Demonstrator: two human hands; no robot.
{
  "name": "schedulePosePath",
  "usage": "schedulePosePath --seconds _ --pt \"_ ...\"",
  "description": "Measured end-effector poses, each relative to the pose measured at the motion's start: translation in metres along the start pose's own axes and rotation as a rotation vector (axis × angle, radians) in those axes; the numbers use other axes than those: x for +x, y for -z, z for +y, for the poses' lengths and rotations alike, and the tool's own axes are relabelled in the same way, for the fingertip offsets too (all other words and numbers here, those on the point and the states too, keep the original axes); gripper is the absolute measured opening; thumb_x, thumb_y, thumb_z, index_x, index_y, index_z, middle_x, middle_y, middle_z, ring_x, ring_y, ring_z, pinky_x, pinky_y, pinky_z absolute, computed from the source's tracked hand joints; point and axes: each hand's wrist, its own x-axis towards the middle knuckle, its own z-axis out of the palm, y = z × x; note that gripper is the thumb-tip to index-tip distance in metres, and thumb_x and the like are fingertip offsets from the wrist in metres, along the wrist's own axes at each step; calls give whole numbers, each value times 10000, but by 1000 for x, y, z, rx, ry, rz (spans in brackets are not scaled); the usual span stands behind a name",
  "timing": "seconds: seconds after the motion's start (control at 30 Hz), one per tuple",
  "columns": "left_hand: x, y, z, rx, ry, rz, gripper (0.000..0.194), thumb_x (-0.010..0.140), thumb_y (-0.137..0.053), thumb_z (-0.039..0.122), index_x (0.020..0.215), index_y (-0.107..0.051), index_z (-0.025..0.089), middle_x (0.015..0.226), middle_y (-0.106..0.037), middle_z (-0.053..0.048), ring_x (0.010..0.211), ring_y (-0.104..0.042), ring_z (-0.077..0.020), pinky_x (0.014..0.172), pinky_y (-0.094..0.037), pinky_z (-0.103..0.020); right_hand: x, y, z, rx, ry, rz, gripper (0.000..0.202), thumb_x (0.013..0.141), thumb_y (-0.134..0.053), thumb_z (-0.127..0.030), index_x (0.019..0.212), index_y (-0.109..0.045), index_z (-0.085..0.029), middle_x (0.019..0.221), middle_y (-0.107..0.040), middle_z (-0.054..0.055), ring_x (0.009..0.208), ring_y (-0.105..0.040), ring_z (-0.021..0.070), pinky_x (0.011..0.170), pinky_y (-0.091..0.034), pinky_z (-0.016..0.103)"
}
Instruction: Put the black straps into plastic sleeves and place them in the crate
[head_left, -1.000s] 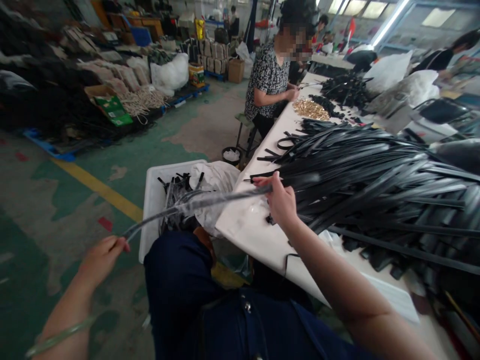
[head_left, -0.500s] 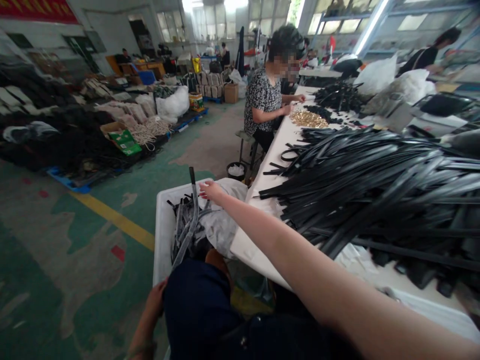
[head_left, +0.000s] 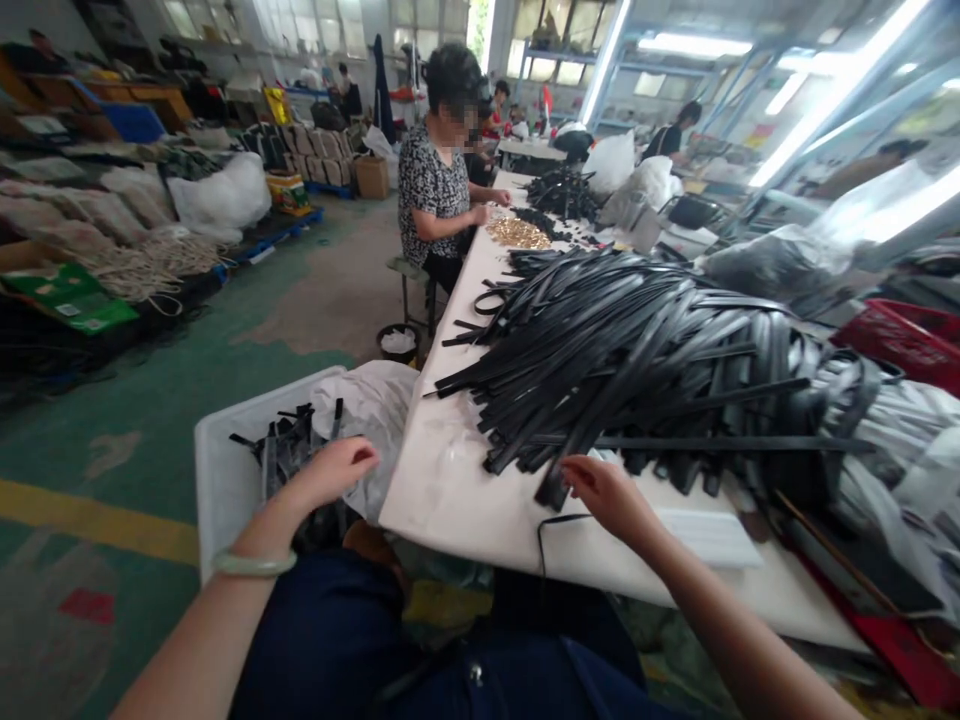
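Note:
My right hand (head_left: 600, 488) is at the near end of the pile of black straps (head_left: 615, 340) on the white table. Its bent fingers meet the edge of one broad black strap (head_left: 553, 488), and the grip is partly hidden. Over the white plastic bin (head_left: 214, 480), my left hand (head_left: 346, 468) is raised with its fingers curled in and nothing visible in them. Below and behind that hand, several dark straps (head_left: 281, 440) lie in the bin beside a crumpled white sheet (head_left: 375, 400). A thin black cord (head_left: 541, 545) hangs over the table's front edge.
A co-worker (head_left: 442, 180) sits along the table's left side by a heap of gold-coloured metal parts (head_left: 517, 234). A black bucket (head_left: 397, 343) stands on the floor. On the right are a red basket (head_left: 907, 335) and a flat white stack (head_left: 705, 538).
My right hand has gone from above the bin to the straps on the table. My left hand has risen from the bin's near side, without the strap. The view has turned right.

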Motion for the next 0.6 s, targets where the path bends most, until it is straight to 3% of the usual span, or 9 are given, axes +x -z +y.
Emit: schedulePosePath --seconds 0.03,0.1,0.2,0.27,0.4,0.5,0.6 --pt "16 -7 28 71 -81 57 317 834 -455 413 886 -652 171 898 -700 -64 840 -638 -212 747 -470 -280 -1 1 1 -52 24 3 279 890 -476 -315 1025 -654 -149 856 -705 97 773 -653 219 699 -487 314" --pt "41 -28 77 116 -112 91 328 795 -542 445 908 -642 153 928 -686 -98 869 -631 -236 754 -463 -297 1 -4 -7 -118 79 -23 282 900 -457 -300 1034 -658 -156 882 -706 93 793 -652 216 708 -482 308" --pt "55 -58 119 163 -81 125 253 768 -610 371 871 -641 142 969 -674 -142 922 -624 -271 792 -449 -327 10 -17 -28 -173 157 -75 287 902 -463 -268 1093 -649 -163 947 -703 99 857 -657 213 747 -477 291" --pt "45 -66 126 179 -31 160 187 832 -524 282 884 -633 139 948 -677 -156 904 -634 -272 772 -447 -337 16 -22 -42 -185 206 -98 295 901 -475 -251 1134 -638 -169 996 -698 104 893 -656 210 778 -473 283" --pt "1 -61 121 153 36 220 213 870 -468 246 1024 -589 163 837 -677 -99 825 -647 -241 698 -441 -313 34 -28 -61 -131 342 -82 318 897 -499 -238 1183 -620 -172 1133 -661 111 979 -633 209 862 -468 295" --pt "-31 -63 121 -177 30 231 202 845 -524 313 1005 -545 191 603 -577 20 627 -619 -185 597 -432 -270 50 -45 -70 -110 585 -92 518 875 -566 -281 1372 -462 -177 1369 -518 117 1247 -478 234 1029 -379 356" --pt "-63 -65 117 -656 118 265 267 781 -606 379 960 -514 202 533 -512 76 444 -513 -118 444 -357 -205 64 -74 -71 -201 741 -181 621 893 -554 -385 1452 -343 -216 1471 -405 87 1374 -319 249 1125 -233 440"
